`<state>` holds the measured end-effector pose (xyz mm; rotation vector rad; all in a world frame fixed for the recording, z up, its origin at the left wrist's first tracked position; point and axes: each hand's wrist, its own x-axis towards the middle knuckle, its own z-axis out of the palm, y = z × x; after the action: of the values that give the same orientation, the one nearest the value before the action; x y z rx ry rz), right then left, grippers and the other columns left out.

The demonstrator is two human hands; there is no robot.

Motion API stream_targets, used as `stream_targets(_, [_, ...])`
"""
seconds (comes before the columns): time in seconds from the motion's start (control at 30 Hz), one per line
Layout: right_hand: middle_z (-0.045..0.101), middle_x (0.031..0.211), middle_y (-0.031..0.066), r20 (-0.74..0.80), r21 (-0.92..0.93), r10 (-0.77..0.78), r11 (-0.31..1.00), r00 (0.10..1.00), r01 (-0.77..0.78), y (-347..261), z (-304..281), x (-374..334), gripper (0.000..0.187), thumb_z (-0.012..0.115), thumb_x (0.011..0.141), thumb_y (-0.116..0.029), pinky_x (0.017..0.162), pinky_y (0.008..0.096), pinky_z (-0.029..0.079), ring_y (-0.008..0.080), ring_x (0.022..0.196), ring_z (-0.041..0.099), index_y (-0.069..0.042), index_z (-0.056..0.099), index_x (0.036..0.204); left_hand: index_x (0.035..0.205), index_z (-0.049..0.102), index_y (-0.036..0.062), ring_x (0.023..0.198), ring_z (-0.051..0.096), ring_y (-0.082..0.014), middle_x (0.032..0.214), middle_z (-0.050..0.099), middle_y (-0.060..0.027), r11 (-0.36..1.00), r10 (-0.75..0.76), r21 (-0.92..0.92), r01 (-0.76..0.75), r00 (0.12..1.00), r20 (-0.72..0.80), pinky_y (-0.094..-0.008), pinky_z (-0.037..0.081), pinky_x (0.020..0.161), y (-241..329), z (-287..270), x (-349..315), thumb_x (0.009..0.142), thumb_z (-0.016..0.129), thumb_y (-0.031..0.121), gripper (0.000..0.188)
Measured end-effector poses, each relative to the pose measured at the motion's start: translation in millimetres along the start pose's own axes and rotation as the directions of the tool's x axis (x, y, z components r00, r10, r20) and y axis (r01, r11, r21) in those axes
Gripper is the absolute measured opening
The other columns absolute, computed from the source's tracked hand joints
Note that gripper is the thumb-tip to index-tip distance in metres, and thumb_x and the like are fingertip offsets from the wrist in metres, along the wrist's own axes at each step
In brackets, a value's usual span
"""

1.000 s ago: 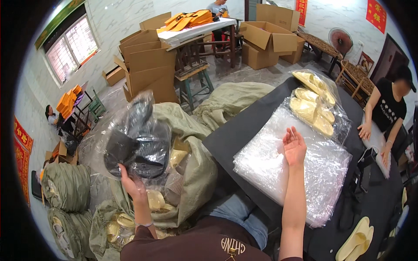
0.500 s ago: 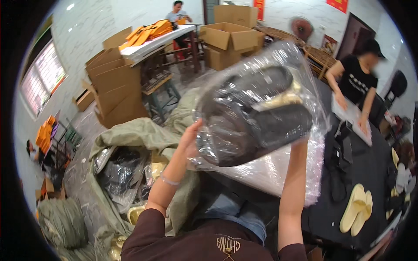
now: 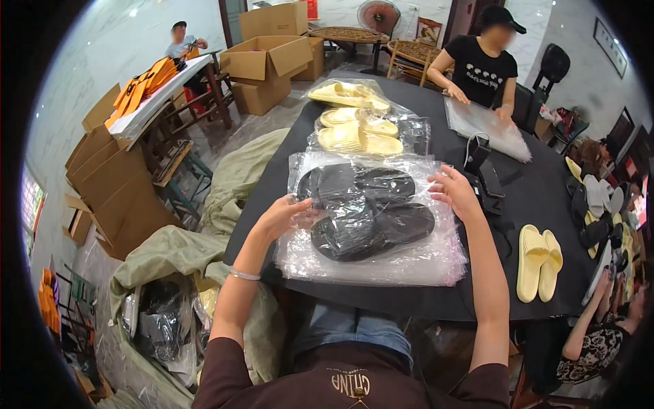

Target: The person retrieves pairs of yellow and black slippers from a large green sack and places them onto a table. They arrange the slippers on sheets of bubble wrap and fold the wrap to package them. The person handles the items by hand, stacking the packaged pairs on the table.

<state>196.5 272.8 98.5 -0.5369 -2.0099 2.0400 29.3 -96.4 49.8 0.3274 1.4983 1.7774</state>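
A: Nearest to me, what's in view?

B: My two forearms come up from the lower edge. Left hand rests on the left edge of a clear bag of black slippers, fingers curled loosely onto the plastic. I can't tell whether it pinches the film or only presses it.

A: And the right?

B: Right hand sits at the bag's upper right corner, fingers spread and lightly bent, touching the plastic. Grip not resolvable either.

A: Where does the bag lie?

B: Flat on a stack of empty clear bags, which lies on the near part of the black table, directly before me. The slippers are inside, overlapping.

A: Beside it?

B: To the right, a bare pair of yellow slippers near the table edge. Just beyond my right hand, a small black device with a cable.

A: Farther out?

B: Bagged yellow slippers in a row behind the black pair. At the far end, a person in black has both hands on another plastic stack. Off to the left, open cartons on the floor, and green sacks below the table's left edge.
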Motion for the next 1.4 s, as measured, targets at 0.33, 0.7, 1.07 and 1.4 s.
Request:
stream_targets(0.33, [0.063,0.097,0.0081,0.165,0.211,-0.091,0.976,0.982,0.055,-26.6,4.5,-29.9,0.027,0.054,0.090,-0.012,0.071,0.0243,0.050,0.0123,0.081,0.062,0.002,0.055,0.114,0.109,0.051,-0.0008,0.069,0.057,-0.0069,0.084,0.064,-0.0040,0.978,0.196,0.121,-0.169,0.944,-0.264,-0.0190,0.046,0.058,-43.7,6.7,6.7,0.095,0.052,0.021,0.026])
stream_targets(0.7, [0.050,0.133,0.0087,0.558,-0.502,-0.176,0.706,0.811,0.499,19.8,30.8,7.9,0.046,0.068,0.082,-0.028,0.104,0.0349,0.034,0.0236,0.124,0.045,-0.008,0.057,0.122,0.104,0.054,-0.0017,0.071,0.060,-0.0084,0.093,0.064,-0.0062,0.938,0.333,0.222,-0.267,0.872,-0.358,-0.0209,0.049,0.056,-63.2,1.6,15.5,0.095,0.050,0.016,0.020])
stream_targets(1.07, [0.057,0.111,0.0186,0.627,-0.730,-0.173,0.209,0.760,0.650,59.0,104.1,37.3,0.034,0.059,0.067,-0.011,0.104,0.0393,0.034,0.0325,0.112,0.050,-0.001,0.062,0.098,0.128,0.042,-0.0084,0.107,0.054,-0.0273,0.135,0.042,-0.0202,0.273,0.777,0.914,-0.301,0.629,-0.025,-0.0376,0.043,0.089,-62.1,18.3,-3.2,0.084,0.056,0.003,0.047])
stream_targets(1.4, [0.058,0.090,0.0208,0.402,-0.898,-0.092,0.154,0.911,0.412,16.7,-87.3,-13.0,0.018,0.052,0.065,-0.005,0.082,0.0433,0.042,0.0400,0.093,0.053,0.002,0.057,0.081,0.134,0.038,-0.0022,0.135,0.028,-0.0283,0.143,0.035,-0.0138,0.015,0.592,0.997,0.077,0.803,-0.071,-0.0504,0.018,0.109,-70.6,25.1,1.2,0.094,0.040,0.035,0.055])
